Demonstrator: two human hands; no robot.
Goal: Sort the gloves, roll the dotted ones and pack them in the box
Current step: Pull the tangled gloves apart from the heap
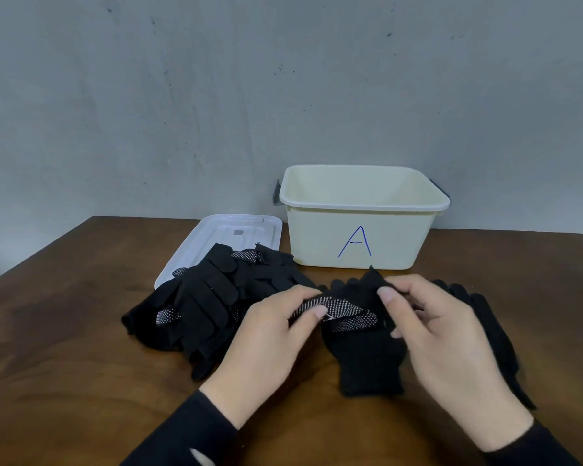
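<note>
Head view: both hands (270,334) (441,334) pinch knitted dotted glove (350,312)

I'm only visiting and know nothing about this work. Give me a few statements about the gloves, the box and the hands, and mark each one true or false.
1. The box has a blue letter A on its front. True.
2. The lid is on the box. False: it lies flat on the table, left of the box.
3. Both the left hand and the right hand pinch the dotted glove. True.
4. Rolled gloves already fill the box. False: what shows of its inside holds no gloves.
5. The pile of gloves lies right of the hands. False: it lies left.
</note>
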